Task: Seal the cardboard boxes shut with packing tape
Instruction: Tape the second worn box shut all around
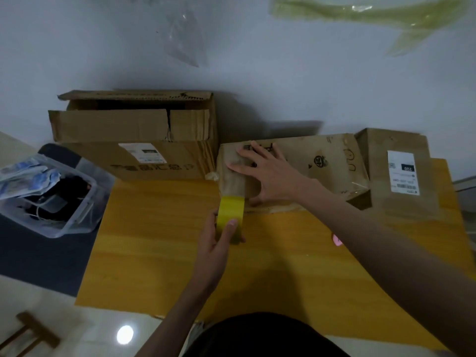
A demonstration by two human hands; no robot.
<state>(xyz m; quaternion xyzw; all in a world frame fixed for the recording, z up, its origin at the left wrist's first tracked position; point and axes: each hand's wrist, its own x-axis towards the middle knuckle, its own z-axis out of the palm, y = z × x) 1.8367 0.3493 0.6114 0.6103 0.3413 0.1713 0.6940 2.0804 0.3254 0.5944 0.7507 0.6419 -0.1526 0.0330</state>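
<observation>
Yellow counter point(159, 253) under both hands, against a white wall. Big open box point(134, 135) sits beyond the left hand, flaps up, white label on its front. Middle box point(322, 163) lies on its side under the right hand, touching the big box's right wall. Third box point(401, 171) just right of that one, well right of both hands, with a shipping label (text too small to read). Clear plastic bin point(51, 197) far left of the left hand, off the counter, holding blue packets and dark cables. Right hand point(262, 173) is spread flat, fingers straight, pressing the middle box's near-left end. Left hand point(221, 235) is curled round the yellow tape roll point(230, 215), thumb on its outer face; roll stands on edge just below the right hand, a strip of tape point(231, 181) running up from it onto the box end.
</observation>
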